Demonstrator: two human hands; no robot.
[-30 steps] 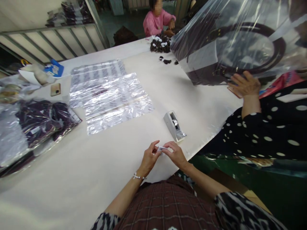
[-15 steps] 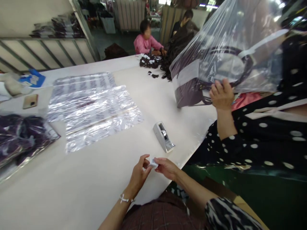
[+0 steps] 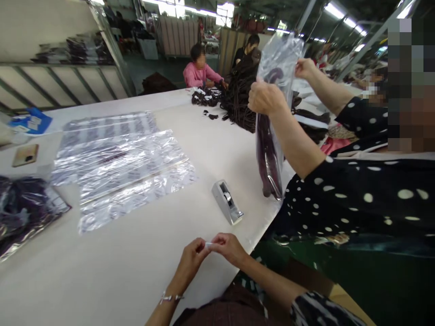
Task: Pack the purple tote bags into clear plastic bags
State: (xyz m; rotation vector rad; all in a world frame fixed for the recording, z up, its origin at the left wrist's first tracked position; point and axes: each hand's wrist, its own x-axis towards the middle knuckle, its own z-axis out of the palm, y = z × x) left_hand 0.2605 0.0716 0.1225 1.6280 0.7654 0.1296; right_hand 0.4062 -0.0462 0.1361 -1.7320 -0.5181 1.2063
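Close to the table's front edge, my left hand [image 3: 193,259] and my right hand [image 3: 228,248] meet over a small white piece [image 3: 208,244], pinched between the fingertips of both. Most of the piece is hidden by the fingers. Just beyond my right hand stands a grey tape dispenser [image 3: 227,202] on the white table [image 3: 142,267]. Flat clear plastic bags [image 3: 132,167] lie overlapping to the left, farther back.
At the right a person in a dotted sleeve holds up a clear bag with dark contents [image 3: 268,149]. Dark filled bags [image 3: 27,208], a phone [image 3: 26,155] and a blue packet [image 3: 31,121] lie left. Dark strands [image 3: 239,99] are piled at the back.
My fingers have closed further around the white piece, which now shows only as a thin strip. The neighbouring person has turned the clear bag upright and narrow, with both hands on it. The view has shifted.
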